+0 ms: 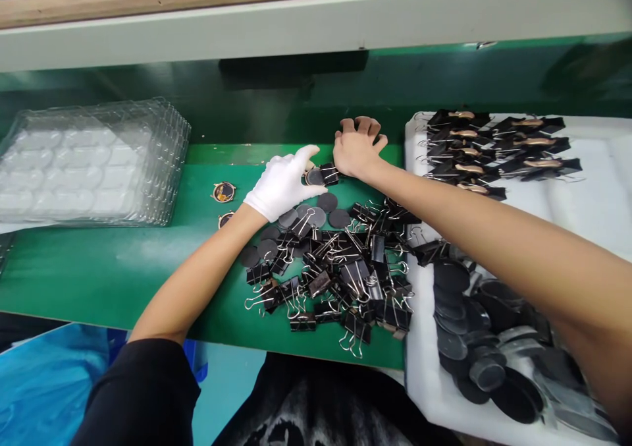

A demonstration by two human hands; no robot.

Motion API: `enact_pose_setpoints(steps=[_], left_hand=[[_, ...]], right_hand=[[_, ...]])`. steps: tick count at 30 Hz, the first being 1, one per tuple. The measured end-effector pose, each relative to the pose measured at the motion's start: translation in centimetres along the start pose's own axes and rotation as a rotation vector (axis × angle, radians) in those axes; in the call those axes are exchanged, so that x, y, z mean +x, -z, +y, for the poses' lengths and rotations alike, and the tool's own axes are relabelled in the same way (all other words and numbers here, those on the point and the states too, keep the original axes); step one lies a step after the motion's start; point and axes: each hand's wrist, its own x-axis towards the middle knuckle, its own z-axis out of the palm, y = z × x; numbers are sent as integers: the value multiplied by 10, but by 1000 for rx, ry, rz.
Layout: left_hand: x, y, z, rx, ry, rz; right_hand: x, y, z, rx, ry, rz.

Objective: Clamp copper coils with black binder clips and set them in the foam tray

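My left hand (284,182), in a white glove, grips a round watch case between thumb and fingers. A black disc (315,177) covers the case's face. On its right side sits a black binder clip (329,174). My bare right hand (360,148) is just beyond the clip, palm down, fingers spread apart; whether its palm touches the clip is hidden. Two watch cases (224,192) lie left of my gloved hand, one partly behind my wrist. Loose black discs (326,201) and a heap of binder clips (340,268) are spread on the green bench (123,268) nearer me.
A stack of clear plastic trays (83,163) stands at the left. On the right, a white foam tray (422,340) holds rows of clipped watch cases (467,151) at its back and many dark discs (488,367) in front. A pale ledge (296,27) runs across the back.
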Motion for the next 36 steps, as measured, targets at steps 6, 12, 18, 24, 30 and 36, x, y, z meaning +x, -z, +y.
enact_pose_setpoints(steps=[6, 12, 18, 24, 30, 36], left_hand=[[0, -1, 1, -7, 4, 10], [-2, 2, 1, 39, -22, 15], [-5, 10, 8, 214, -42, -14], [-8, 26, 15, 355, -54, -13], [4, 36, 9, 356, -226, -260], [-4, 57, 1, 413, -132, -278]], right_hand=[[1, 1, -1, -37, -23, -25], [-4, 10, -9, -60, 2, -33], [-4, 68, -17, -66, 130, -239], [-45, 144, 33, -135, 548, -540], [-94, 135, 37, -235, 602, -598], [-100, 125, 10, -328, 532, -529]])
